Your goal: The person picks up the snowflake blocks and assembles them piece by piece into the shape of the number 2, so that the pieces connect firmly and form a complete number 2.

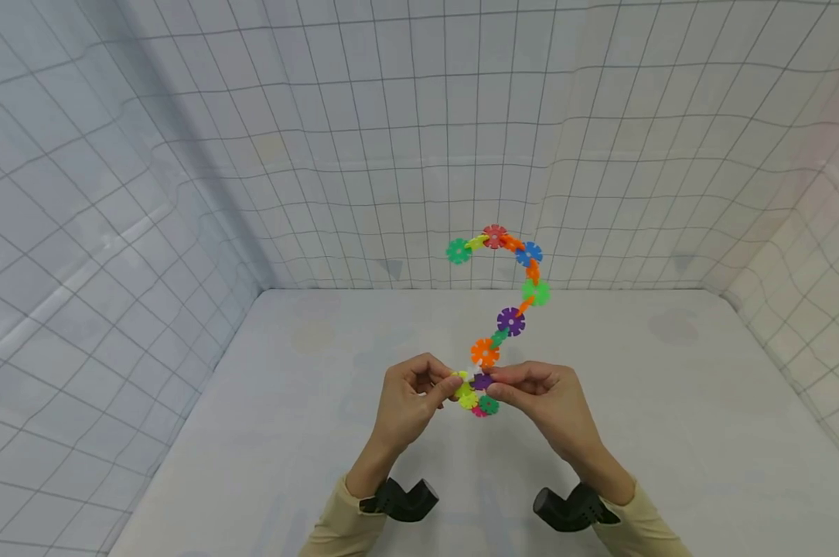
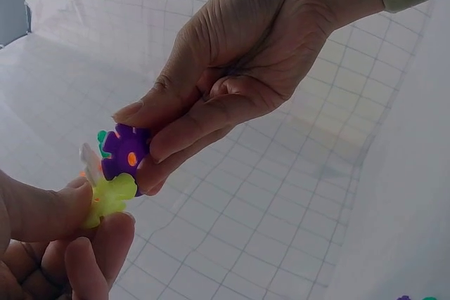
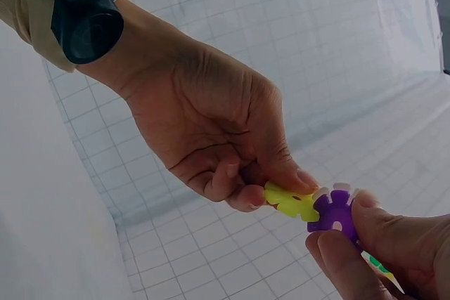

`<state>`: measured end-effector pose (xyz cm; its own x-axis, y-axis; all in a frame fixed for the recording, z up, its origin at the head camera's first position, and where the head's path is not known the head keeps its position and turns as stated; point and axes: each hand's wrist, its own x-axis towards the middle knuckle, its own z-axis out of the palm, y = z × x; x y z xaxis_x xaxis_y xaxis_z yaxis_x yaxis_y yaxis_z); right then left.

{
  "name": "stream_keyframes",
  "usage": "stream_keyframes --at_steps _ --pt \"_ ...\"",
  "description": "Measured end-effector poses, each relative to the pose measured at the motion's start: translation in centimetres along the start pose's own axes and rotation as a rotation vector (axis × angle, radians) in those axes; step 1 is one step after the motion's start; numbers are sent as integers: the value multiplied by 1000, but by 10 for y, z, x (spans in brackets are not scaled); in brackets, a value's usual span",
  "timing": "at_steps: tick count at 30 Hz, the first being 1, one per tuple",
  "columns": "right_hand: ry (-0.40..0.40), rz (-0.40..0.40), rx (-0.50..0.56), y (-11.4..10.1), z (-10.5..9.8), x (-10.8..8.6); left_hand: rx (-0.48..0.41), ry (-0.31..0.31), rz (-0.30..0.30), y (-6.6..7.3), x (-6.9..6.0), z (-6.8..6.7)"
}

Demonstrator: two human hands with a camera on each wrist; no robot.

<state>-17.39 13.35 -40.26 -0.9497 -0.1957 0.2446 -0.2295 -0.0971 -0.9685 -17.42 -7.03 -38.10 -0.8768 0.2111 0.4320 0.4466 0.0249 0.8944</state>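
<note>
My left hand (image 1: 415, 394) pinches a yellow notched plastic disc (image 2: 111, 200) between thumb and fingers. Opposite it, my right hand (image 1: 547, 398) pinches a purple notched disc (image 3: 333, 214). The yellow and purple discs meet edge to edge, and a white disc (image 2: 88, 162) sits close beside them. From the hands a curved chain of linked discs reaches away, with an orange disc (image 1: 485, 353) nearest and a green disc (image 1: 458, 251) at its far end. Just below the fingertips show another yellow disc (image 1: 468, 399), a green one (image 1: 489, 405) and part of a pink one.
Underneath is a white tabletop (image 1: 308, 433). White sheeting with a dark grid (image 1: 363, 155) rises behind it and on both sides. A dark device is strapped to each wrist, the left one (image 1: 408, 501) and the right one (image 1: 565, 510).
</note>
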Motion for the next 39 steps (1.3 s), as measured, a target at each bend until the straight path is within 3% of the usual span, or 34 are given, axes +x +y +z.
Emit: stream_keyframes --at_steps 13,26,34,39 --pt "36 10 -102 -3 2 -1 15 -1 -24 -3 0 1" --pt "24 75 -73 -1 0 2 -8 -3 -15 -7 1 2" --pt "82 -9 -173 -2 7 -1 -10 8 0 -9 2 2" --pt "50 -4 -174 -4 5 -1 -9 -12 -16 -8 2 2"
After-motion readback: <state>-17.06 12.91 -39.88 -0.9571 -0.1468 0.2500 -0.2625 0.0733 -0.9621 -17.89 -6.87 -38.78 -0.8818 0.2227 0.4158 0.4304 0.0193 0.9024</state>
